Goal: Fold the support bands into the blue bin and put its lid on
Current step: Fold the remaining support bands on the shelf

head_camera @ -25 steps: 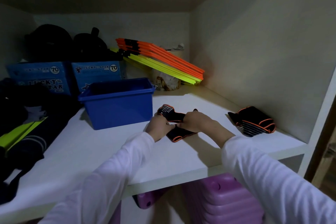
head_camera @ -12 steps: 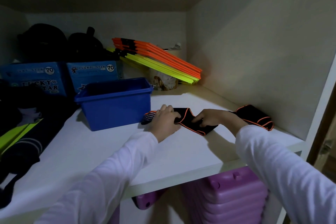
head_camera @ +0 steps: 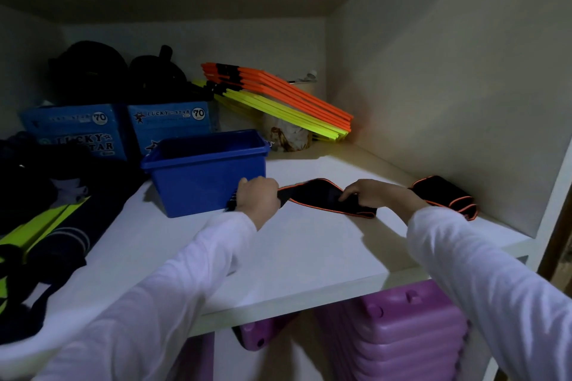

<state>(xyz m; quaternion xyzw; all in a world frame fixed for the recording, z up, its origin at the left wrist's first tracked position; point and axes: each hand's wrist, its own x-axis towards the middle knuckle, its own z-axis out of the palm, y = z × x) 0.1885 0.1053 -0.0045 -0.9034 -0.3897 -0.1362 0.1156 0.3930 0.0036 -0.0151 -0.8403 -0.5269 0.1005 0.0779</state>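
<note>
Two hands | left hand (head_camera: 258,197), right hand (head_camera: 370,194): each grip pinching limp orange-edged black band (head_camera: 322,196) | boxy blue bin (head_camera: 204,172) lidless

bin (head_camera: 201,182) left of band (head_camera: 325,196), on shelf (head_camera: 309,250)

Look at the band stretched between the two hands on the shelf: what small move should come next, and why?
Probably bring the right hand across toward the left hand, doubling the black band over. It is pulled out flat between both hands, still unfolded, and the blue bin stands open just behind the left hand. A second band waits by the wall.
</note>
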